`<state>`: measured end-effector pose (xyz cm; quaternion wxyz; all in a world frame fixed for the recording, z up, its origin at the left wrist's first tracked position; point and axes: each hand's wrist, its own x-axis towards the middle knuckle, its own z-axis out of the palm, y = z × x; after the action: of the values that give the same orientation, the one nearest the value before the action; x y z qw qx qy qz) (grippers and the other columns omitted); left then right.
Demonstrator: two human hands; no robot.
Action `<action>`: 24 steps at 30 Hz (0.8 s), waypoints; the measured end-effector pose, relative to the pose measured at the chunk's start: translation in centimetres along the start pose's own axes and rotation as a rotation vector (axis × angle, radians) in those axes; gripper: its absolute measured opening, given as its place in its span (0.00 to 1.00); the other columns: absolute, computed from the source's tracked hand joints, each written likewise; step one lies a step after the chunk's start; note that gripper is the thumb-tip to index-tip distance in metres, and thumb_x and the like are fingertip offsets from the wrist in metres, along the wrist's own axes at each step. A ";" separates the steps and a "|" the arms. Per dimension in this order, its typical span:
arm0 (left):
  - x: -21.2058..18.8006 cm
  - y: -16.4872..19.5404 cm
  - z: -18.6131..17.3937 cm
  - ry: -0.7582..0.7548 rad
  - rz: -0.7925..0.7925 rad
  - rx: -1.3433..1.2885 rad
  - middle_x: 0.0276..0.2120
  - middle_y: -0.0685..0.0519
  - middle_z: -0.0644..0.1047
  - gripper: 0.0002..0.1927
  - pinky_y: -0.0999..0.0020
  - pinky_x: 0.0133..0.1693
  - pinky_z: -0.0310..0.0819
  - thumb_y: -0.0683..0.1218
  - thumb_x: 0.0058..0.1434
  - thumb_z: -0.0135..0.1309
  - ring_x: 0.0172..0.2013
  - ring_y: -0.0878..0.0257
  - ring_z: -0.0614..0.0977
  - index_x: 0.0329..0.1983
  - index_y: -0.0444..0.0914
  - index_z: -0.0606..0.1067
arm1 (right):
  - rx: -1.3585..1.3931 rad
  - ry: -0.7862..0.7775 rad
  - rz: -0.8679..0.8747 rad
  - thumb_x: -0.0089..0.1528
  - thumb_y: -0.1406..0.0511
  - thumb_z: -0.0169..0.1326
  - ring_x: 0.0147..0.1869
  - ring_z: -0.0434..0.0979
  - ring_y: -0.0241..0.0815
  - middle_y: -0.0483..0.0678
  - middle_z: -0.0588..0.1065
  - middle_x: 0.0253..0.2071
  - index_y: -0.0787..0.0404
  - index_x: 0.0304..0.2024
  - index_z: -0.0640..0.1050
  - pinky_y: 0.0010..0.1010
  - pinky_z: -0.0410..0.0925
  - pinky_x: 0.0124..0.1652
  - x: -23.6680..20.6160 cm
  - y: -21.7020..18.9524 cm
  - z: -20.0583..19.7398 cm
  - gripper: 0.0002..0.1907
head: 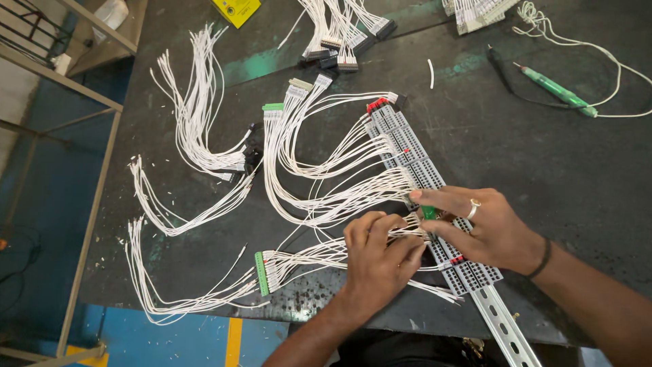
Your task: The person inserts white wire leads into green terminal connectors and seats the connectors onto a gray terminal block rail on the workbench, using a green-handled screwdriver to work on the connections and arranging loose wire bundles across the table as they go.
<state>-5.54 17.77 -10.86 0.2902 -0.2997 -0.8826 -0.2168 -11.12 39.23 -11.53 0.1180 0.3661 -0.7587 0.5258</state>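
Both hands meet over a long strip of grey terminal blocks (414,163) clipped to a metal rail (506,329). The strip's long axis runs diagonally, from the far middle of the dark tabletop (543,149) down to the near right edge, where the bare rail sticks out past the last block.

The right hand (485,228) lies across the strip from the right side, fingers curled around a small green-handled tool (429,212) whose tip points down into the blocks. A ring shows on 1 finger. The left hand (380,255) comes in from the near side, just left of the strip, fingers pinched on a bunch of thin white wires (326,255) right where they enter the blocks. The 2 hands are almost touching, and the left is the nearer to the wire bundle.

Those wires fan out to the left and end in a green connector (260,273) near the tabletop's near edge. More white wire harnesses (197,115) lie well to the left and far side. A green pen-like probe (557,90) on a cable rests at far right.
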 end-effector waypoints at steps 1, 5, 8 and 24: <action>-0.2 -0.1 0.0 -0.027 -0.024 -0.027 0.50 0.54 0.74 0.11 0.51 0.56 0.62 0.45 0.55 0.68 0.57 0.53 0.71 0.40 0.43 0.80 | -0.014 0.008 -0.031 0.57 0.71 0.62 0.41 0.85 0.43 0.53 0.81 0.47 0.62 0.59 0.75 0.29 0.76 0.38 -0.1 0.0 0.1 0.26; -0.6 -0.8 0.3 -0.115 -0.064 -0.114 0.51 0.49 0.74 0.16 0.46 0.57 0.61 0.44 0.48 0.68 0.57 0.48 0.72 0.38 0.37 0.78 | -0.086 -0.015 0.009 0.55 0.72 0.60 0.30 0.78 0.42 0.50 0.82 0.41 0.58 0.50 0.79 0.30 0.73 0.31 -1.9 -0.2 1.2 0.20; -0.3 -0.7 0.7 -0.078 -0.077 -0.147 0.52 0.54 0.74 0.12 0.51 0.59 0.63 0.44 0.58 0.67 0.59 0.52 0.73 0.44 0.42 0.79 | 0.001 0.061 0.199 0.56 0.69 0.64 0.28 0.77 0.40 0.45 0.77 0.30 0.54 0.45 0.80 0.29 0.71 0.29 -3.1 -0.1 1.9 0.15; -0.8 0.1 -1.6 -0.111 -0.106 -0.112 0.55 0.48 0.75 0.16 0.52 0.52 0.71 0.42 0.59 0.63 0.55 0.49 0.78 0.50 0.36 0.75 | -0.086 0.268 0.296 0.64 0.67 0.52 0.29 0.81 0.34 0.41 0.77 0.30 0.55 0.41 0.77 0.29 0.71 0.30 -2.3 -3.9 -1.6 0.04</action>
<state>-4.38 16.61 -10.22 0.2116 -0.2797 -0.8985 -0.2639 -7.21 40.98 -9.38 0.1548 0.1723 -0.8033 0.5486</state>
